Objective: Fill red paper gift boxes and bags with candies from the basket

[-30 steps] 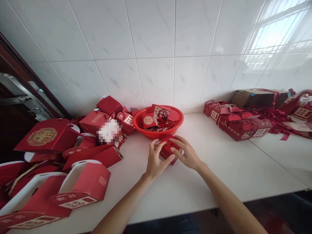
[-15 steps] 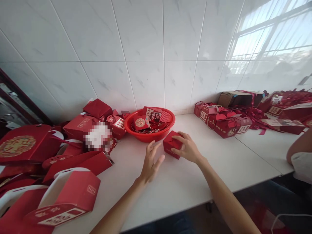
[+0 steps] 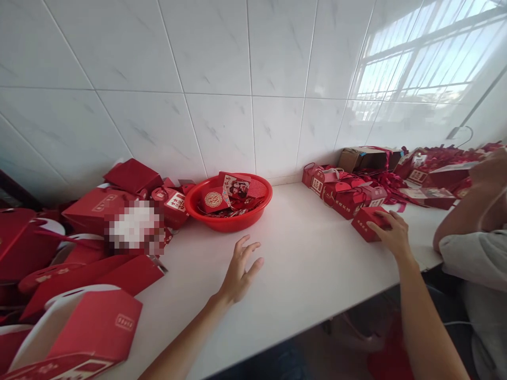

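My right hand (image 3: 392, 232) grips a small red gift box (image 3: 365, 224) from above and to its right, at the front of a row of red gift boxes (image 3: 344, 198) on the right side of the table. Over the white table's middle hovers my left hand (image 3: 240, 268), fingers apart and holding nothing. Just beyond it stands a red plastic basin (image 3: 229, 220). Inside the basin lie a box with a round gold emblem (image 3: 214, 199), a printed card (image 3: 236, 186) and red packets that are hard to make out.
Opened red boxes (image 3: 95, 322) pile up along the left of the table. At the back right are a cardboard box (image 3: 356, 158) and dark red ribbons (image 3: 386, 182). Another person's arm (image 3: 455, 221) rests at the right edge. A tiled wall (image 3: 222, 126) closes off the back.
My right hand has carried the small red box from beside the basin over to the row on the right. My left hand stays open near the basin. The view has turned rightward.
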The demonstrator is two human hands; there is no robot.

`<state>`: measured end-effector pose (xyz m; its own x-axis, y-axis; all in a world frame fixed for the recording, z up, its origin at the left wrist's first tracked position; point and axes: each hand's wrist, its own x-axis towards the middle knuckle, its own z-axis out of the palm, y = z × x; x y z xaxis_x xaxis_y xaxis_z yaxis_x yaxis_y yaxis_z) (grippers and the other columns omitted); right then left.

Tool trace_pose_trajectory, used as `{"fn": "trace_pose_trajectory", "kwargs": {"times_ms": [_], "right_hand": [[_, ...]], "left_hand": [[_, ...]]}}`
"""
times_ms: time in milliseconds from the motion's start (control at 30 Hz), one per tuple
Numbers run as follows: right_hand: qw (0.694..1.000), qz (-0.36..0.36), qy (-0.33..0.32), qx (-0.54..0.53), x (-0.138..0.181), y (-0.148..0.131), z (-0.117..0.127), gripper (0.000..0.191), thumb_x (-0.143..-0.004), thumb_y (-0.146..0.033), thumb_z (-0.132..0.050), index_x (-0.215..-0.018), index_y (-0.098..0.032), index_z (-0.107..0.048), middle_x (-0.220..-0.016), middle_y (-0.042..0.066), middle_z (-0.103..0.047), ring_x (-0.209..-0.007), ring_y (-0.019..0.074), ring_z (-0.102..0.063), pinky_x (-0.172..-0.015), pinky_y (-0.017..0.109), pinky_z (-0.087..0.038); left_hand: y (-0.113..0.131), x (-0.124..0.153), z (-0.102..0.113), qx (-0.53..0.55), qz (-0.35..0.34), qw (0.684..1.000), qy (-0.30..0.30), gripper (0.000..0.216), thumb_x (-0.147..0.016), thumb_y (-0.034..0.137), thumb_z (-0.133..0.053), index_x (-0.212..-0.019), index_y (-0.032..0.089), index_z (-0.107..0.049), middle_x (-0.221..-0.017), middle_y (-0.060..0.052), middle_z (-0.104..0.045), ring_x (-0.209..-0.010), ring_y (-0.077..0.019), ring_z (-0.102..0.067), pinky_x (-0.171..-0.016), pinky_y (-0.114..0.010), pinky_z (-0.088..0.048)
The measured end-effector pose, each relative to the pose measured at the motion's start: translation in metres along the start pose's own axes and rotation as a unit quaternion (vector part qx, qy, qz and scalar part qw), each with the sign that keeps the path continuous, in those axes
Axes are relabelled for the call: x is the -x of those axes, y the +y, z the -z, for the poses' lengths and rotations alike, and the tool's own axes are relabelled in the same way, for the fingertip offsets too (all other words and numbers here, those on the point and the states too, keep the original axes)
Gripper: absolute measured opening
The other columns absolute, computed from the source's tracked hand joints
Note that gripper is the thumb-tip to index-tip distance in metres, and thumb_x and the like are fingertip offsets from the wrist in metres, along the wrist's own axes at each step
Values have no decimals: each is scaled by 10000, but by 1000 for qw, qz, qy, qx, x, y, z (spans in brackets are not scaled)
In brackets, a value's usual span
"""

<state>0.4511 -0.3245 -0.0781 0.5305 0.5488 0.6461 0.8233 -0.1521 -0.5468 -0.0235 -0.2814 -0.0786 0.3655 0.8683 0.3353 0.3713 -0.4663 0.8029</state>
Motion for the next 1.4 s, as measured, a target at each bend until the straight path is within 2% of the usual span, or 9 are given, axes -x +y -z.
{"fn": "trace_pose_trajectory", "kwargs": {"times_ms": [300, 400, 500, 633, 833, 900, 967, 1133, 1400], "right_hand": [[999, -44, -30, 0, -28, -3, -15, 637, -637, -690, -709, -1035, -193, -706, -1379, 243, -469, -1386, 490, -310, -1067, 646, -277], [999, -33, 31, 11, -26, -18, -14, 700, -624, -724, -716, -1095, -205, -705, -1491, 242, -381, -1452, 519, -167, -1101, 681, -174], [989, 78, 116, -42, -27, -59, -19, 653, -775, -723, -571, -1140, -191, -675, -1468, 228, -439, -1436, 459, -277, -1120, 655, -221], [969, 202, 21, -138, -8, -144, -47, 376, -886, -528, -548, -1068, -217, -655, -1173, 151, -663, -1168, 337, -586, -1055, 574, -396], [870, 376, -196, -252, 95, -232, -104, 230, -919, -230, -513, -1123, -229, -618, -1100, 124, -694, -1103, 281, -629, -929, 499, -523], [817, 444, -254, -267, 122, -237, -110, 278, -890, -172, -508, -1142, -223, -615, -1149, 132, -683, -1124, 282, -622, -903, 481, -547], [795, 462, -291, -265, 135, -235, -110, 304, -874, -142, -505, -1142, -228, -619, -1187, 133, -673, -1151, 287, -613, -911, 487, -551], [831, 387, -310, -253, 130, -227, -111, 264, -885, -171, -503, -1104, -249, -627, -1145, 121, -678, -1109, 290, -638, -888, 499, -569], [822, 378, -333, -265, 129, -227, -111, 221, -890, -183, -492, -1056, -248, -624, -1111, 111, -683, -1053, 280, -652, -851, 492, -579]], "left_hand": [[-4, -1, 2, -4, 7, 1000, 0, 328, -921, 406, -540, -1174, 227, -647, -1453, -137, -416, -1138, -260, -605, -1039, -507, -484], [-3, 0, 0, 1, 7, 1000, -4, 316, -915, 388, -550, -1169, 225, -646, -1445, -137, -430, -1121, -252, -612, -1036, -503, -488], [-3, 0, -1, 2, 2, 1000, -6, 296, -907, 357, -561, -1156, 226, -652, -1426, -138, -462, -1095, -241, -621, -1008, -487, -510], [-4, -1, 1, 8, -18, 1000, 12, 273, -906, 349, -560, -1116, 216, -672, -1385, -140, -514, -1048, -231, -637, -980, -463, -526], [-1, -3, 12, -16, -61, 995, 74, 227, -934, 327, -518, -991, 197, -695, -1196, -125, -625, -1123, -244, -616, -971, -417, -519], [0, -4, 16, -32, -68, 993, 87, 214, -935, 307, -516, -983, 200, -695, -1155, -118, -639, -1103, -240, -626, -959, -411, -524], [1, -5, 20, -45, -75, 991, 97, 203, -931, 289, -518, -982, 205, -695, -1136, -113, -646, -1094, -238, -633, -951, -405, -528], [0, -10, 35, -77, -102, 981, 149, 183, -916, 249, -522, -956, 204, -694, -1137, -109, -650, -1063, -228, -650, -939, -394, -530], [15, -6, 80, -152, -110, 940, 284, 181, -914, 276, -528, -897, 219, -698, -1088, -74, -675, -1033, -215, -654, -929, -391, -531]]}}
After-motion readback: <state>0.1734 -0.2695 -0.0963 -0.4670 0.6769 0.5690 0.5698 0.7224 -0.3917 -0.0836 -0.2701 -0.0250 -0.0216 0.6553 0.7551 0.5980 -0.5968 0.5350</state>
